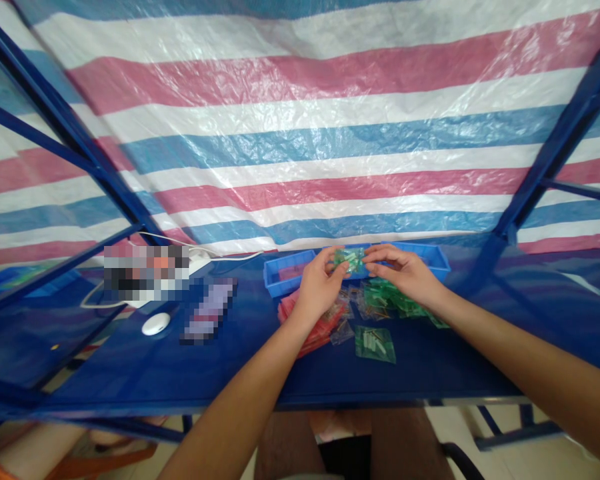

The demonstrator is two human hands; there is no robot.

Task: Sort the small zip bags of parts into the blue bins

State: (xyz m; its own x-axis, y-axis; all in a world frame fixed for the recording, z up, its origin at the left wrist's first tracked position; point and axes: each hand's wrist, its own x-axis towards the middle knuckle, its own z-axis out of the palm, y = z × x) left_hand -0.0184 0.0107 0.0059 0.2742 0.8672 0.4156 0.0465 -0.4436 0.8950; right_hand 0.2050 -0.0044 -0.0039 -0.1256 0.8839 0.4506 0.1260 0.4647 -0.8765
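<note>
A small green plastic bag [353,259] with pale pieces inside is held up over the blue bins. My left hand [322,283] pinches its left side between thumb and fingers. At the bag's right edge, the thumb and fingers of my right hand [403,272] close on it. Another filled green bag [375,344] lies flat on the table, nearer to me. Under my left hand is a stack of red plastic bags [320,331]. Several clear bags [343,330] with thin brownish pieces lie beside it. A pile of green bags [397,300] sits below my right hand.
Blue bins [286,273] line the back of the blue table [260,373]. To the left are a white rounded case [156,324], a blurred-out phone-like object [210,310] and a white cable [93,303]. Blue metal posts [545,150] and a striped sheet [320,147] stand behind. Another person's arm [40,447] shows at lower left.
</note>
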